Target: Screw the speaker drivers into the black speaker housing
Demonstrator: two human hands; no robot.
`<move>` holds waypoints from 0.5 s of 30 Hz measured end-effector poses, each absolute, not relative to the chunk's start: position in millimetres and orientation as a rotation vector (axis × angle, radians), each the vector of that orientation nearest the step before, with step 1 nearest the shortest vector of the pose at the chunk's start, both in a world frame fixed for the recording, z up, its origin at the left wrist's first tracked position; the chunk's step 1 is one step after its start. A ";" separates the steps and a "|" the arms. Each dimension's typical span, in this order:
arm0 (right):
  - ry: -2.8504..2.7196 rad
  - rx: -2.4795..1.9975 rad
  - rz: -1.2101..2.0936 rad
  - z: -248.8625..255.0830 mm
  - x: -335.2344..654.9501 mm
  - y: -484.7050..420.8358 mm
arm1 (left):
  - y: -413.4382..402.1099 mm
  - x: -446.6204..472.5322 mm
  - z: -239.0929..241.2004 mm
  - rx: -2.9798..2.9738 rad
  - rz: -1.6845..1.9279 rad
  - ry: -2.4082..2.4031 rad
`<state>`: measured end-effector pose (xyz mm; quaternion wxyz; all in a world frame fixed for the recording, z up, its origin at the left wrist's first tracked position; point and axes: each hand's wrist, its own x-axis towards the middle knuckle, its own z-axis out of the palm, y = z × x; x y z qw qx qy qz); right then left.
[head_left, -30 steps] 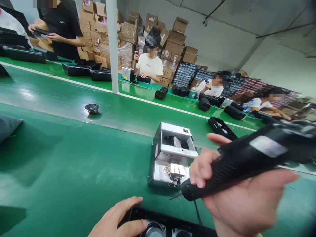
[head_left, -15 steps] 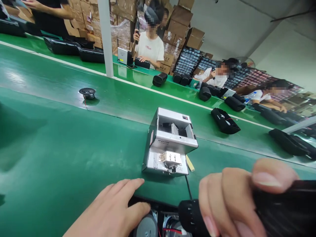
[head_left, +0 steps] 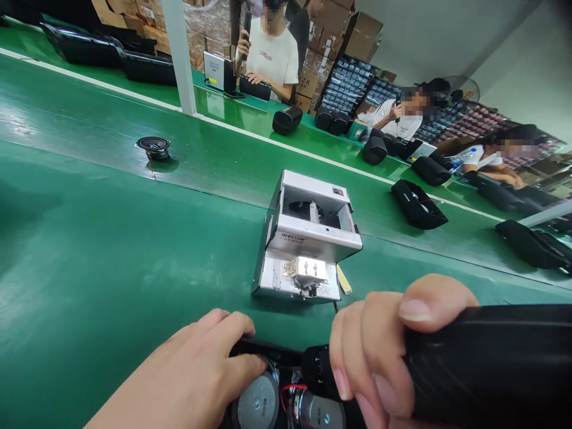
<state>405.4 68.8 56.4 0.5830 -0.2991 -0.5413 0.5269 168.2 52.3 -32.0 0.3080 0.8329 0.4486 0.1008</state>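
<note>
left hand (head_left: 196, 381) flat on the open speaker housing (head_left: 277, 399), fingertips at its far rim | right hand (head_left: 379, 351) wrapped round the black electric screwdriver (head_left: 482, 363), tip over the housing beside the left hand | grey screw feeder (head_left: 308, 238) just beyond both hands; loose speaker driver (head_left: 153, 146) well beyond the left hand on the green belt (head_left: 89, 250)

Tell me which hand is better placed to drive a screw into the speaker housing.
Right. The right hand grips the black electric screwdriver, its tip over the speaker housing; the left hand only steadies it.
</note>
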 end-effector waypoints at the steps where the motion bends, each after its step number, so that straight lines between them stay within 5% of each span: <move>1: -1.258 -0.705 1.232 56.6 404.4 69.0 | 52.3 168.9 -32.1 2.215 0.268 1.195; 11: -1.234 -0.714 1.224 51.5 398.6 70.7 | 51.5 170.8 -38.9 2.289 0.309 1.199; 15: -1.380 -0.536 1.379 39.3 412.0 77.3 | 61.6 179.7 -10.2 2.159 0.066 1.221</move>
